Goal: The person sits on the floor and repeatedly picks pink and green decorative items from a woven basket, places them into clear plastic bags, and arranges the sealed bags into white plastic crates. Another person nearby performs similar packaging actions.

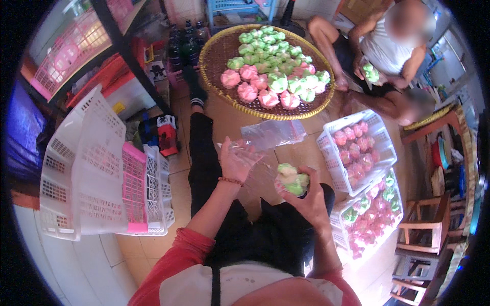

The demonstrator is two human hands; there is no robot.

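Note:
My left hand (236,163) holds a thin clear plastic bag (258,171), which spreads over its fingers and hangs toward the right. Beside it, my right hand (312,201) grips a green and pale steamed cupcake (291,179) with a split top, thumb and fingers around its sides. Just beyond my hands, a stack of clear plastic bags (273,133) lies on the floor. A round woven tray (215,97) with a yellow rim stands past it, bearing many green cupcakes (268,51) and several pink ones (247,92), all unwrapped.
On my right are a white crate (326,153) of pink cupcakes and another crate (339,232) of wrapped pink and green ones. White and pink baskets (81,178) stand at left. Across from me sits another person (395,51), a green cupcake in hand. Wooden stools (423,224) stand far right.

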